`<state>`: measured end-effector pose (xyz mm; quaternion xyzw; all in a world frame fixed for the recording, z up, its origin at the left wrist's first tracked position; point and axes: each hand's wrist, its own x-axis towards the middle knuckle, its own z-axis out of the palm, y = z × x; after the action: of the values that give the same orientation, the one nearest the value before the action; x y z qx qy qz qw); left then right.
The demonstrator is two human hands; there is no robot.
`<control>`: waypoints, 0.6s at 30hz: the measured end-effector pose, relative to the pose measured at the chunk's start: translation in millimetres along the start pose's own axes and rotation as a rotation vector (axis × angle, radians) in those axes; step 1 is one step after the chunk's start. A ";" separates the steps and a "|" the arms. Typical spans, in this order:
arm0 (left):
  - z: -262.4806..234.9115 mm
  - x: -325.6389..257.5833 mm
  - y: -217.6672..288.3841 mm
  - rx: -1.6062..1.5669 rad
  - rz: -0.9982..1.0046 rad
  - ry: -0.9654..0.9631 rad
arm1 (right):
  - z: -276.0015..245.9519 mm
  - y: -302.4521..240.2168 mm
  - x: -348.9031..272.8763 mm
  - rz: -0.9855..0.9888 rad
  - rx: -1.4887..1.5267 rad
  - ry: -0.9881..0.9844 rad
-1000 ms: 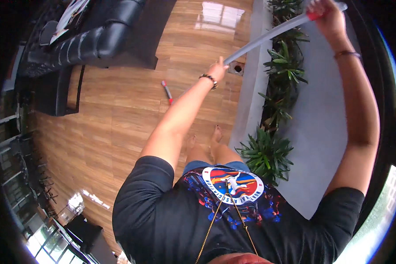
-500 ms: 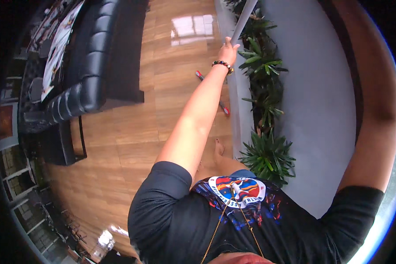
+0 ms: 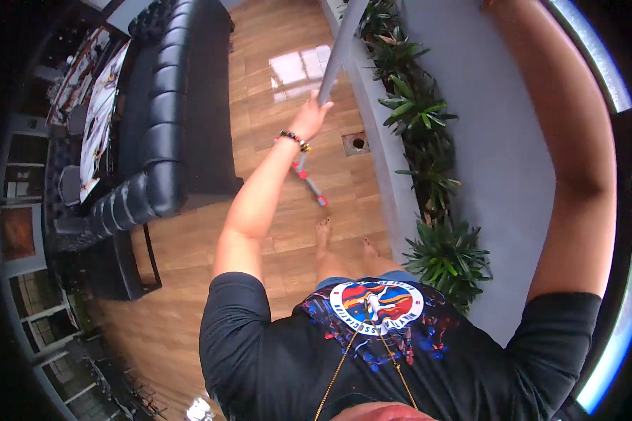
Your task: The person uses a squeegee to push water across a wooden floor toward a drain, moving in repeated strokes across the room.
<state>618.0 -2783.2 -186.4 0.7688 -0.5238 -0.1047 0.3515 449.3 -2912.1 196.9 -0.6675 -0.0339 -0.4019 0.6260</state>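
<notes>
My left hand (image 3: pixel 310 118), with a beaded bracelet at the wrist, is closed round a long grey pole (image 3: pixel 344 42). The pole rises past the top edge of the picture. Below the hand, a narrow grey-and-red mop head (image 3: pixel 311 186) rests on the wood-look floor, partly hidden by my hand and wrist. Where the pole meets this head is covered by my hand. My right arm (image 3: pixel 576 140) is raised along the right side. Only a dark, blurred bit of my right hand (image 3: pixel 497 5) shows at the top edge, its fingers cut off.
A black tufted sofa (image 3: pixel 168 112) stands on the left beside a marble-patterned table (image 3: pixel 105 123). A raised planter (image 3: pixel 383 161) with several green plants (image 3: pixel 446 259) runs along the grey wall (image 3: pixel 498 175) on the right. A square floor drain (image 3: pixel 356 144) lies beside the planter.
My left hand has moved left and nearer with the pole. The mop head has shifted left, away from the planter, and the drain now shows. My right forearm has swung inward.
</notes>
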 end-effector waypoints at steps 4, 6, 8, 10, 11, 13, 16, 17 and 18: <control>10.7 -10.3 -61.4 0.147 -0.090 -0.084 | -24.5 50.8 -51.3 0.144 0.221 -0.013; 38.3 -0.9 -64.6 0.178 -0.163 -0.190 | -45.8 61.4 -82.2 0.195 0.171 0.147; 95.6 10.8 -27.6 0.154 -0.039 -0.229 | -80.3 52.0 -114.3 0.241 -0.002 0.374; 132.1 14.1 -14.0 0.115 0.037 -0.229 | -91.9 36.5 -140.9 0.281 -0.117 0.550; 153.5 12.6 1.4 0.087 0.037 -0.258 | -111.8 35.3 -158.2 0.276 -0.129 0.567; 181.3 19.9 23.7 0.045 0.088 -0.256 | -135.3 30.3 -172.0 0.265 -0.145 0.553; 204.6 50.0 67.3 -0.074 0.216 -0.197 | -145.3 -4.1 -159.7 0.233 -0.214 0.492; 219.5 54.8 97.0 -0.115 0.223 -0.264 | -156.0 -18.0 -161.7 0.236 -0.258 0.490; 225.6 62.0 117.7 -0.174 0.266 -0.273 | -159.5 -42.1 -157.6 0.229 -0.283 0.469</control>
<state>439.1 -2958.9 -262.0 0.6385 -0.6524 -0.2054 0.3529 241.1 -2968.5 122.7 -0.6365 0.2437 -0.4726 0.5586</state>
